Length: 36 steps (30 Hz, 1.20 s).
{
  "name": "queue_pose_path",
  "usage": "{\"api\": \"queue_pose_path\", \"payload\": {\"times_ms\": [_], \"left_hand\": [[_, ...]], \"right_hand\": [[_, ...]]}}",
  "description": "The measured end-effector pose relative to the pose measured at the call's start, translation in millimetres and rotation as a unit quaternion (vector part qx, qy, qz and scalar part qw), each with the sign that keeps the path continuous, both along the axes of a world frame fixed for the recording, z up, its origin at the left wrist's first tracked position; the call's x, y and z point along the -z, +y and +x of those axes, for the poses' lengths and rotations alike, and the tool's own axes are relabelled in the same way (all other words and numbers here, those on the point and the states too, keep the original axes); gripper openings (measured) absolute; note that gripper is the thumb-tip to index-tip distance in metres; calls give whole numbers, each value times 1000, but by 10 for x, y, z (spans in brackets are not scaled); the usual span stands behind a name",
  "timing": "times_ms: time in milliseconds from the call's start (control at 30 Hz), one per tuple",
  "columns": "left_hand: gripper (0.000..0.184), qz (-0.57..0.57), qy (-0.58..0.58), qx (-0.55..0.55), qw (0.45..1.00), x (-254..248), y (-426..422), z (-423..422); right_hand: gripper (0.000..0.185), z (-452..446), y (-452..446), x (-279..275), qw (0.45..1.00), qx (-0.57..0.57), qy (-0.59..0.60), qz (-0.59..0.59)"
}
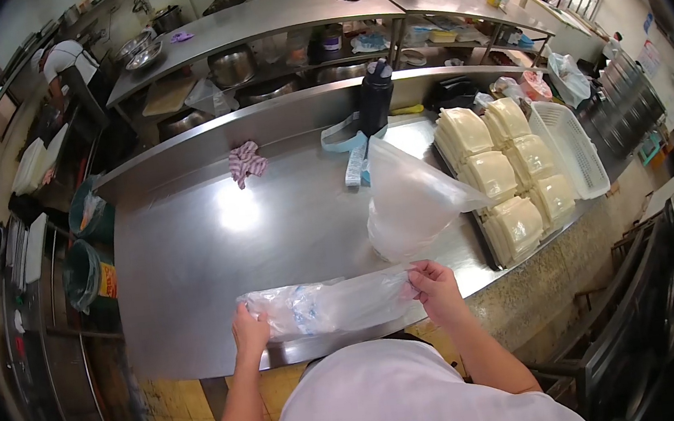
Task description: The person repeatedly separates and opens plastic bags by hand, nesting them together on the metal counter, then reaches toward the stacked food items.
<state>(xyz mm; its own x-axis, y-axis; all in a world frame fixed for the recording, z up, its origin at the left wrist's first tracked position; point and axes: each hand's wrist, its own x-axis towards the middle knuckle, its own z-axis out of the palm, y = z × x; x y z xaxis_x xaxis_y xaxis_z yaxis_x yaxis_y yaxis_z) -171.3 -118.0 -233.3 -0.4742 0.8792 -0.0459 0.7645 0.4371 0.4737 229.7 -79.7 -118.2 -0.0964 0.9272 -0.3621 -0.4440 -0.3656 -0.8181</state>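
A clear plastic bag (347, 306) with blue print is stretched flat between my hands at the near edge of the steel table (185, 251). My left hand (249, 328) is closed on its left end, and my right hand (433, 282) pinches its right end between thumb and fingers. Just beyond, a larger translucent plastic bag (413, 194) lies crumpled on the table. To the right, stacks of pale, flat packs in clear wrap (491, 176) fill a dark tray (481, 236).
Behind the larger bag stand a dark bottle (376, 101) and a light blue strap (355, 163). A striped cloth (247, 164) lies near the table's raised back edge. A white plastic basket (573, 149) sits at the right. One person (69, 66) bends over at the far left.
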Motion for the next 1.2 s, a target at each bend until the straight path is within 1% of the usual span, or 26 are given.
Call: {"api": "queue_pose_path", "payload": {"times_ms": [67,167,233,267,333,367,400,433,467,533,567,633,667,700,733,767,800,833,900,933,967,1000,1033,1067,1133,1200], "left_hand": [[54,104,158,68,980,-287,51,189],[53,124,36,112,985,-1072,325,672],[52,68,-151,175,971,-1480,396,948],[53,39,-243,206,947,-1635,422,1078],[61,146,-263,367,880,-1827,411,1286],[62,152,-279,411,855,-2016,434,1429],[62,156,-294,451,828,-2255,498,1585],[62,160,-308,492,798,-2385,544,1676],[62,166,-299,472,813,-2402,581,1712],[61,186,-277,433,837,-2413,702,1783],[60,168,-287,388,860,-2366,772,1730],[57,123,-306,289,899,-2076,921,1379],[54,67,-392,241,885,-1691,1026,1124],[51,9,-474,189,860,-1331,1056,934],[46,-42,-594,168,786,-1186,945,885],[41,-92,-701,144,693,-1063,827,845],[35,-96,-717,167,670,-1054,813,856],[30,-101,-732,189,647,-1045,799,866],[21,-18,-588,321,742,-1209,732,1077],[19,-16,-547,317,775,-1374,728,1186],[18,-11,-503,313,806,-1603,766,1307],[16,-6,-457,307,835,-1754,782,1416],[15,18,-452,305,838,-1805,775,1506],[14,41,-448,303,840,-1839,766,1592],[15,64,-438,292,848,-1929,698,1754],[20,73,-428,275,858,-2057,653,1887]], "right_hand": [[21,26,0,-274,1000,-23,6,3],[25,74,18,-350,998,-44,36,21],[26,58,7,-379,997,-46,58,32],[26,61,15,-406,996,-46,68,40],[27,76,-11,-544,992,-102,15,78],[27,67,-38,-630,987,-132,-10,95],[27,34,-51,-738,984,-149,-27,89],[27,-7,-58,-869,982,-165,-43,84],[28,-20,-74,-977,978,-180,-60,81],[26,10,-122,-1138,977,-162,-80,115],[25,25,-131,-1175,975,-153,-89,131],[23,161,-226,-1115,980,-107,-88,146],[22,231,-288,-1076,981,-85,-86,151],[21,271,-341,-1051,983,-61,-105,137],[21,315,-393,-976,984,-58,-120,118],[21,360,-430,-850,984,-56,-136,100],[22,390,-470,-710,984,-52,-151,81],[25,407,-508,-540,986,-51,-143,64],[34,425,-621,-240,990,-50,-126,24],[41,410,-652,-197,965,-88,-244,29],[49,388,-655,-174,924,-124,-359,37],[57,371,-648,-169,869,-158,-468,45],[82,345,-598,-234,859,-155,-476,107],[88,305,-536,-331,857,-151,-467,157],[101,65,-409,-799,847,-138,-446,254],[110,-160,-321,-1009,874,-143,-400,237]]}}
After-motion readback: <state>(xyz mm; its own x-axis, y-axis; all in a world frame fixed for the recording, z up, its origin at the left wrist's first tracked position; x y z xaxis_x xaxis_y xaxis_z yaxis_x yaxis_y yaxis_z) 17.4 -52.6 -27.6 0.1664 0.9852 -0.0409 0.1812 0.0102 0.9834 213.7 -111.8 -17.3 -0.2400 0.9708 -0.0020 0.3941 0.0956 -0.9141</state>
